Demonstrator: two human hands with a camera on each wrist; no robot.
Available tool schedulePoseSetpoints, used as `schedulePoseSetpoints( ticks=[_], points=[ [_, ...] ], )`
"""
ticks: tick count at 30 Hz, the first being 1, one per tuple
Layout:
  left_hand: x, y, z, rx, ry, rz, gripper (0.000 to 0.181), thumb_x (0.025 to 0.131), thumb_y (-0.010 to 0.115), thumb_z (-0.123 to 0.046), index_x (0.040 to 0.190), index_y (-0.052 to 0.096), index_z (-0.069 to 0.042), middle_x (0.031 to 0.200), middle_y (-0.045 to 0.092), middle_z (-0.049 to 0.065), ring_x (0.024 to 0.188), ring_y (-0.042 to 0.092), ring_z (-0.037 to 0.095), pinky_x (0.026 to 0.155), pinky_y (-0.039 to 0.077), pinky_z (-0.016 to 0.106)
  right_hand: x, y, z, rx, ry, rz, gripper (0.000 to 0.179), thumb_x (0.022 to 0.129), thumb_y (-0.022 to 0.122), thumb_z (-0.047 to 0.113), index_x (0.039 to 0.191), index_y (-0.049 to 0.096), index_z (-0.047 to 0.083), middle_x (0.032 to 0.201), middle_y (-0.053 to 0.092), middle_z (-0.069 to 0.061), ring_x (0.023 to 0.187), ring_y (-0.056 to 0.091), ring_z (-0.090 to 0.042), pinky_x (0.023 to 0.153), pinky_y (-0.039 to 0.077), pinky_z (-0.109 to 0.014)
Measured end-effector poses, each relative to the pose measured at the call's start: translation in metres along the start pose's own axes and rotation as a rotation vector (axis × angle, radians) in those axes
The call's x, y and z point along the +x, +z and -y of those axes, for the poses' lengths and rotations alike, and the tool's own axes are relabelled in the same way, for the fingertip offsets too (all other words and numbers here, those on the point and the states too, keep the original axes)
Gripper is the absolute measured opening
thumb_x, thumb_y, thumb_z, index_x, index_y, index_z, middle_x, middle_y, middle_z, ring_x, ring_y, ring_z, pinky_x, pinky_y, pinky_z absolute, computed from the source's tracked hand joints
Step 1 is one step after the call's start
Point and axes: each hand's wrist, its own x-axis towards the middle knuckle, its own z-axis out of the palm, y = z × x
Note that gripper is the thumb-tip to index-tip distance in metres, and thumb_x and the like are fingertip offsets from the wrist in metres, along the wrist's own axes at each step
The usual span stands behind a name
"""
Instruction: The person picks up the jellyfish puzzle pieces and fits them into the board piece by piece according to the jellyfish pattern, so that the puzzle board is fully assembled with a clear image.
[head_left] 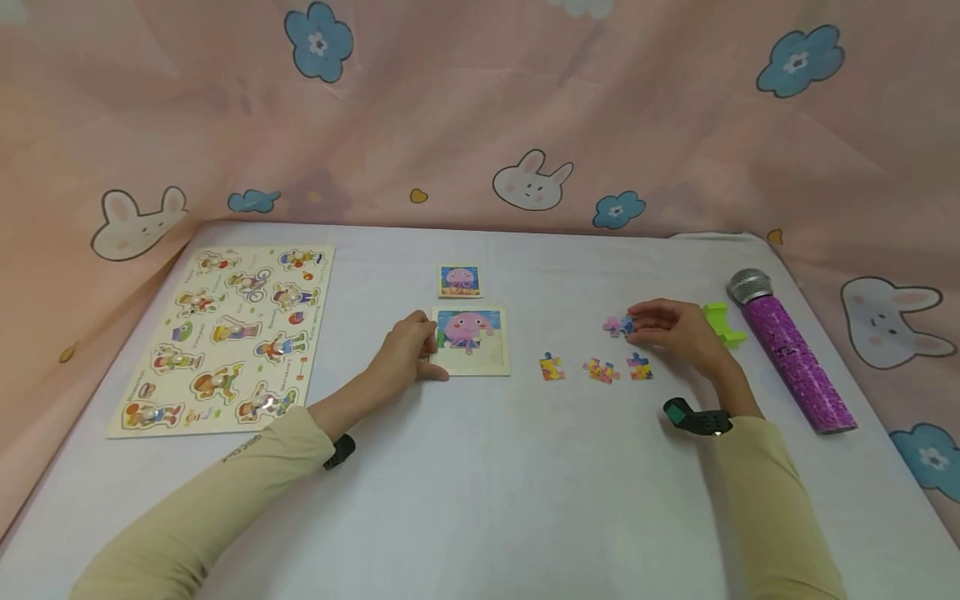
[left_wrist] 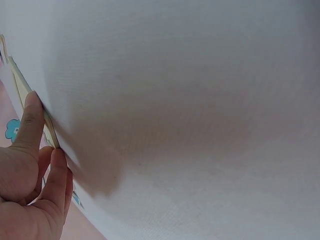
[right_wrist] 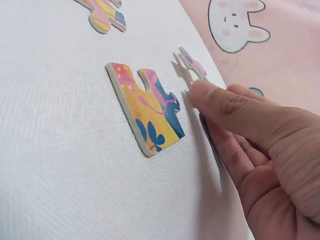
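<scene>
My left hand (head_left: 405, 350) grips the lower left corner of a square puzzle board (head_left: 491, 360), thumb on the near edge and fingers along the left side. The board has a pink octopus picture, partly filled; the left wrist view shows only its edge (left_wrist: 20, 82). My right hand (head_left: 671, 329) pinches a blue and pink puzzle piece (head_left: 624, 325) by its right side, mostly hidden by the thumb in the right wrist view. Nearer me lie a yellow and blue piece (head_left: 641, 367), a pink and yellow piece (head_left: 602, 371) and a yellow piece (head_left: 551, 367).
A small octopus picture card (head_left: 460, 282) lies behind the board. At left is a large puzzle board with figures (head_left: 225, 358). A green plastic piece (head_left: 722, 325) and a purple glittery microphone (head_left: 795, 354) lie to the right. A pink printed cloth (head_left: 450, 108) hangs behind the white table.
</scene>
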Motion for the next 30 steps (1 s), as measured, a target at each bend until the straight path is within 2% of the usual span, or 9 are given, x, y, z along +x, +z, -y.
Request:
schedulePoseSetpoints(
  ticks=[9, 19, 24, 30],
  points=[
    [0.001, 0.000, 0.000, 0.003, -0.001, 0.000, 0.038, 0.064, 0.088, -0.015, 0.078, 0.057, 0.002, 0.084, 0.049, 0.008, 0.075, 0.048, 0.020, 0.067, 0.043, 0.028, -0.002, 0.002, 0.001, 0.092, 0.070, -0.019, 0.051, 0.084, 0.075, 0.016, 0.127, 0.054, -0.004, 0.109, 0.064, 0.003, 0.088, 0.063, 0.001, 0.080, 0.048, -0.013],
    [0.000, -0.001, -0.002, 0.012, 0.000, 0.002, 0.039, 0.064, 0.089, -0.015, 0.077, 0.056, 0.002, 0.083, 0.049, 0.009, 0.074, 0.048, 0.021, 0.066, 0.043, 0.028, 0.002, 0.012, 0.008, 0.107, 0.036, -0.036, 0.051, 0.082, 0.077, 0.015, 0.124, 0.055, -0.004, 0.111, 0.062, 0.000, 0.089, 0.063, -0.001, 0.080, 0.048, -0.014],
    [0.000, -0.002, -0.002, 0.011, 0.002, -0.001, 0.039, 0.064, 0.088, -0.016, 0.077, 0.057, 0.002, 0.083, 0.049, 0.009, 0.073, 0.047, 0.020, 0.065, 0.041, 0.028, 0.006, 0.019, 0.014, 0.177, 0.014, -0.033, 0.048, 0.081, 0.077, 0.009, 0.122, 0.056, -0.006, 0.105, 0.063, 0.004, 0.089, 0.063, -0.003, 0.080, 0.049, -0.015],
    [0.000, -0.002, -0.002, 0.007, -0.001, 0.001, 0.039, 0.064, 0.089, -0.015, 0.077, 0.057, 0.002, 0.083, 0.049, 0.009, 0.073, 0.047, 0.020, 0.065, 0.041, 0.028, 0.010, 0.028, 0.021, 0.215, 0.000, -0.013, 0.047, 0.080, 0.077, 0.006, 0.121, 0.056, -0.007, 0.102, 0.063, 0.001, 0.088, 0.063, -0.006, 0.080, 0.050, -0.016]
  ],
)
